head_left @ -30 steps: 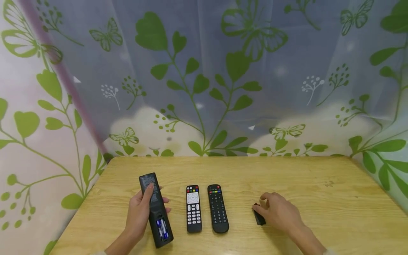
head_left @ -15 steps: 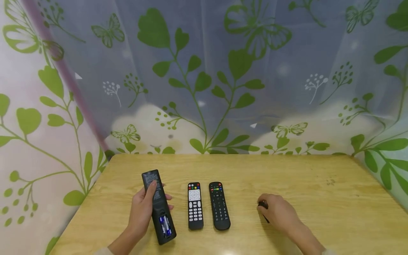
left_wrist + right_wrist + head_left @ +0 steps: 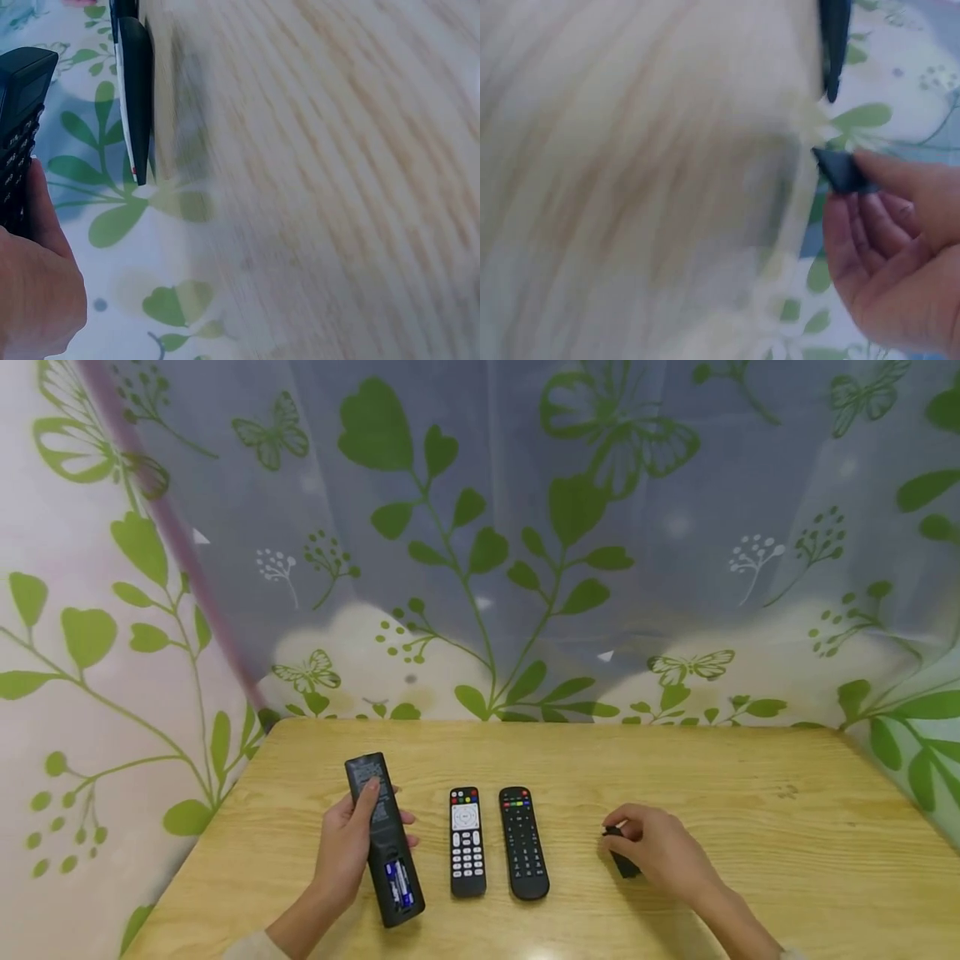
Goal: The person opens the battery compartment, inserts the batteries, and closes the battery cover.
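Observation:
My left hand [image 3: 345, 843] grips a black remote control [image 3: 385, 843], its back turned up and its lower end toward me. The battery compartment is uncovered, and batteries [image 3: 400, 883] with blue and silver wrappers lie inside. In the left wrist view, the keypad side of this remote [image 3: 22, 142] shows beside the hand. Over the right part of the table, my right hand [image 3: 663, 852] pinches a small black battery cover [image 3: 622, 860] between thumb and fingers. The right wrist view shows the cover [image 3: 844, 171] at the fingertips, tilted.
Between the hands, two more remotes lie face up on the wooden table [image 3: 720, 768]: one with white keys [image 3: 467, 843] and one all black with coloured keys [image 3: 524, 843]. A patterned curtain [image 3: 510, 568] hangs behind the table's far edge.
My right hand has picked up the battery cover and turned it about in its fingers. The left hand still holds the remote in much the same place. The head view has shifted slightly.

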`<action>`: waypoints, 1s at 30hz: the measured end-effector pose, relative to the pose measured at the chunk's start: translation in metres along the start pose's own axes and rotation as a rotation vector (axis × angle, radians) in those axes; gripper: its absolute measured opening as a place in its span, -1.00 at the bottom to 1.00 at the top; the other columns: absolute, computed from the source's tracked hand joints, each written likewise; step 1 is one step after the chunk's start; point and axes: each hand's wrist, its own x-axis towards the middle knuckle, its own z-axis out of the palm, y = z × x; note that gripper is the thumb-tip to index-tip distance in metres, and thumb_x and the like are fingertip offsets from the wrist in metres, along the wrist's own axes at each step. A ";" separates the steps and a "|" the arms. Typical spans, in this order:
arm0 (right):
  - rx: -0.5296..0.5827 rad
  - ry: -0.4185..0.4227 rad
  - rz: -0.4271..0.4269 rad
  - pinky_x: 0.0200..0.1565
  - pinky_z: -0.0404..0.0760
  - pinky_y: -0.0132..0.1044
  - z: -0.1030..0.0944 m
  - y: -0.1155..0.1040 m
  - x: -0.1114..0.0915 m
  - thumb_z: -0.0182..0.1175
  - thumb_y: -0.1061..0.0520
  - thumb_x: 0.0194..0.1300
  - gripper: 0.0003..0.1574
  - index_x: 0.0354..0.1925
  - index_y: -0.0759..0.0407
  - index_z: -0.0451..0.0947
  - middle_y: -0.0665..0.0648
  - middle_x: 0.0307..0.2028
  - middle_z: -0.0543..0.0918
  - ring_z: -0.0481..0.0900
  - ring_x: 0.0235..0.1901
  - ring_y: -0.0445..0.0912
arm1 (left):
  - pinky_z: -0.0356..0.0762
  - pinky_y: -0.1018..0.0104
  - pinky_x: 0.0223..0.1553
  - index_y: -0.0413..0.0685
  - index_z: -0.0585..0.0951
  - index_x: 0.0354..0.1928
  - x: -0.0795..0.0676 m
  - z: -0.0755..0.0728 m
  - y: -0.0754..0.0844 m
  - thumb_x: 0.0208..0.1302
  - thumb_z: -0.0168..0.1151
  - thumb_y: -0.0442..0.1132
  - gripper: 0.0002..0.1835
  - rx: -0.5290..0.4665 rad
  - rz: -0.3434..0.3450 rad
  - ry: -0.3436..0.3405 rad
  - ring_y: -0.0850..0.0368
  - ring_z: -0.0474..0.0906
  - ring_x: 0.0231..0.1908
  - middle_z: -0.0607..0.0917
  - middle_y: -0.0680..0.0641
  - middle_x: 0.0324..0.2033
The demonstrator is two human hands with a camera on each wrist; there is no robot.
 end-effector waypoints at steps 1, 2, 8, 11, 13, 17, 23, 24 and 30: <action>0.043 0.003 -0.010 -0.39 0.57 -0.24 0.002 -0.005 0.001 0.34 0.04 0.20 -0.74 -0.14 0.08 0.62 -0.03 -0.38 0.60 0.57 -0.35 -0.15 | 0.67 -0.04 -0.34 -0.29 0.45 0.10 0.000 0.000 0.000 0.41 -0.02 0.16 -0.41 -0.007 -0.001 -0.002 -0.19 0.68 -0.49 0.69 -0.27 -0.39; 0.105 -0.003 -0.029 -0.40 0.57 -0.25 0.005 -0.011 0.002 0.34 0.05 0.20 -0.72 -0.13 0.11 0.62 -0.01 -0.38 0.60 0.56 -0.35 -0.14 | 0.67 -0.04 -0.34 -0.29 0.45 0.10 0.000 0.001 0.001 0.42 -0.02 0.16 -0.41 -0.013 -0.003 -0.003 -0.19 0.68 -0.49 0.69 -0.27 -0.39; 0.522 -0.098 -0.198 -0.43 0.59 -0.33 0.039 -0.065 0.004 0.37 0.08 0.18 -0.66 -0.16 0.27 0.59 0.10 -0.38 0.64 0.57 -0.40 -0.10 | 0.67 -0.03 -0.35 -0.28 0.45 0.10 -0.002 0.000 0.003 0.42 -0.03 0.16 -0.41 -0.031 -0.016 0.009 -0.17 0.68 -0.51 0.69 -0.26 -0.40; 0.652 -0.163 -0.244 -0.39 0.61 -0.31 0.059 -0.094 0.003 0.38 0.09 0.17 -0.68 -0.18 0.27 0.60 0.11 -0.38 0.65 0.56 -0.42 -0.14 | 0.67 -0.04 -0.36 -0.29 0.45 0.09 -0.003 0.002 0.002 0.42 -0.03 0.15 -0.41 -0.027 -0.018 0.005 -0.17 0.67 -0.53 0.69 -0.26 -0.41; 0.718 -0.204 -0.258 -0.39 0.61 -0.32 0.072 -0.109 0.003 0.37 0.11 0.18 -0.69 -0.18 0.27 0.60 0.10 -0.38 0.66 0.56 -0.43 -0.16 | 0.68 -0.03 -0.37 -0.29 0.45 0.09 -0.003 0.003 0.001 0.42 -0.03 0.16 -0.41 -0.017 -0.018 0.001 -0.19 0.67 -0.52 0.69 -0.26 -0.41; 0.807 -0.269 -0.278 -0.40 0.53 -0.40 0.096 -0.133 0.003 0.35 0.15 0.20 -0.72 -0.17 0.29 0.60 0.11 -0.37 0.69 0.58 -0.41 -0.19 | 0.69 0.09 -0.39 -0.28 0.48 0.07 -0.004 0.004 0.000 0.42 -0.04 0.17 -0.41 0.027 0.006 0.006 -0.18 0.67 -0.46 0.69 -0.25 -0.40; 0.855 -0.279 -0.314 -0.27 0.61 -0.41 0.119 -0.148 0.004 0.35 0.16 0.19 -0.77 -0.20 0.26 0.63 0.16 -0.35 0.72 0.65 -0.31 -0.15 | 0.65 0.24 -0.42 -0.30 0.52 0.01 -0.005 0.005 -0.001 0.43 -0.06 0.16 -0.42 0.090 0.051 0.033 -0.03 0.66 -0.43 0.70 -0.24 -0.41; 0.859 -0.280 -0.317 -0.26 0.62 -0.40 0.121 -0.149 0.004 0.35 0.16 0.19 -0.78 -0.20 0.26 0.64 0.16 -0.35 0.72 0.65 -0.30 -0.15 | 0.65 0.24 -0.43 -0.30 0.51 0.01 -0.005 0.004 0.000 0.44 -0.06 0.16 -0.42 0.092 0.052 0.031 -0.03 0.65 -0.43 0.70 -0.24 -0.41; 0.861 -0.288 -0.325 -0.24 0.63 -0.38 0.130 -0.153 0.003 0.35 0.17 0.19 -0.80 -0.22 0.24 0.66 0.13 -0.35 0.72 0.66 -0.29 -0.13 | 0.62 0.29 -0.47 -0.30 0.51 0.01 -0.008 0.003 0.004 0.44 -0.06 0.15 -0.42 0.098 0.031 0.033 -0.03 0.65 -0.42 0.70 -0.23 -0.41</action>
